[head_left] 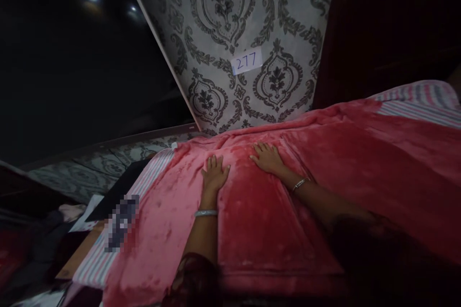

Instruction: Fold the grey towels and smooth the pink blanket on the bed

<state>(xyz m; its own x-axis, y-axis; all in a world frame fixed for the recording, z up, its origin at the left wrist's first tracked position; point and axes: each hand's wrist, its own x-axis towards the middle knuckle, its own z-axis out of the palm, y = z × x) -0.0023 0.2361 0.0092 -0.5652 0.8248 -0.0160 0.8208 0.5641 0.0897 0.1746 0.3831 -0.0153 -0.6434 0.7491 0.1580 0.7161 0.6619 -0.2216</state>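
Observation:
A plush red blanket point(259, 230) is spread over the bed, with a paler pink stretch on its left side and a folded-over panel in the middle. My left hand point(215, 173) lies flat on it with the fingers spread, near the border between the pale and the deeper red part. To its right, my right hand point(267, 157) also rests flat on the blanket, fingers apart, close to a fold line that runs down toward me. Neither hand holds anything.
A striped sheet point(151, 172) shows along the bed's left edge, where a blurred-out item point(122, 223) lies. More striped cloth point(425, 98) is at the far right. Patterned wallpaper point(223, 9) with a paper label point(247, 60) reading 277 rises behind. A large dark screen point(79, 67) stands at left.

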